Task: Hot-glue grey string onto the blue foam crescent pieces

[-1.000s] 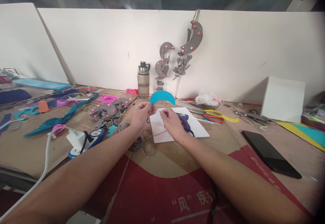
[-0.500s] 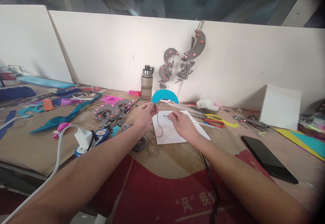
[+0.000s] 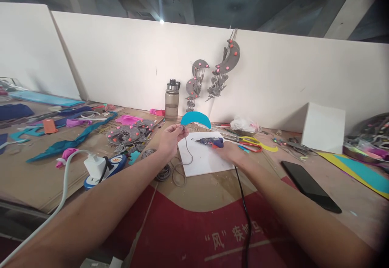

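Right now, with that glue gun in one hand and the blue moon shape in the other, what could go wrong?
The right hand grips the glue gun with its nozzle pointing toward the left hand, which pinches the blue crescent and a dangling string; hot glue could likely burn those fingers. The loose string might swing into the glue. The gun's black cord trails across the table and could snag on the forearm.
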Motion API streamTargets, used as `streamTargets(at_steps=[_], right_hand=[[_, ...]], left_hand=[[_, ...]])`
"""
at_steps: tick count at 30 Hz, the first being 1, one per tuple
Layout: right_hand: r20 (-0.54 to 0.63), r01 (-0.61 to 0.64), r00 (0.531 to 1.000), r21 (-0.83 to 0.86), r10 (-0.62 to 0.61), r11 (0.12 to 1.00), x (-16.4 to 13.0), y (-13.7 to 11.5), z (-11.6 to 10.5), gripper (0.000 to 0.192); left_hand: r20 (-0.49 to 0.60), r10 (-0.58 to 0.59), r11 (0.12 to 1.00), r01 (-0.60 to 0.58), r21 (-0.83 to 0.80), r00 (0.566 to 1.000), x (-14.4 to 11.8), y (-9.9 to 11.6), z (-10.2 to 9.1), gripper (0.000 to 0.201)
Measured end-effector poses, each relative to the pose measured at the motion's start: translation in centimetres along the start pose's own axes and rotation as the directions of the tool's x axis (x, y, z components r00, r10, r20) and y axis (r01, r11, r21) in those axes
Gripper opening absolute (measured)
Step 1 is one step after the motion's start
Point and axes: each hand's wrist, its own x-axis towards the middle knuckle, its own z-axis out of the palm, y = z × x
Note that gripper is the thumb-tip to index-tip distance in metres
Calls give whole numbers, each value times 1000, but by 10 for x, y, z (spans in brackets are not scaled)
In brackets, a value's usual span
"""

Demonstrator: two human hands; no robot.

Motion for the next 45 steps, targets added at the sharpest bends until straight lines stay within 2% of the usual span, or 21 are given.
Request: streamTargets(at_steps=[3,5,7,10,13,17,21,26,29,35,45], right_hand=[[21,-141,990,34,140,989,-4,0,-4,11],[-58,-181,979,180,194,967,-13,-3,-5,20],[-140,-135,969,390,204,911,-24,-11,-4,28],[-160,42,986,518,49,854,-41,-35,-3,26],[-63,180,982,588,-177,788,-49,-60,0,31],[33,221,959,541,-283,811,-46,-73,11,25],[10,262,957,407,-291,875,-40,-65,20,28],[11,273,957,306,-290,912,-39,-57,20,28],[12,273,957,284,-288,919,-39,-56,19,28],[7,290,954,244,-300,925,-41,-57,20,28],[5,327,942,219,-336,919,-42,-56,22,23]], left_hand=[[-5,16,1000,-16,12,1000,0,0,-1,23],[-22,18,1000,-18,12,1000,1,-1,-3,24],[-32,15,1000,-15,17,999,2,-3,-5,24],[-25,21,999,-20,35,999,3,-5,-7,22],[-13,41,997,-40,69,999,3,-6,-7,22],[-29,65,990,-61,127,997,3,-7,-7,22],[-35,71,984,-64,164,997,2,-8,-7,23],[-53,81,977,-69,201,995,-1,-8,-3,21],[-77,72,979,-56,196,994,-2,-8,-1,20],[-58,62,978,-49,204,996,-2,-9,0,22],[-48,109,956,-91,280,993,-1,-13,-3,24]])
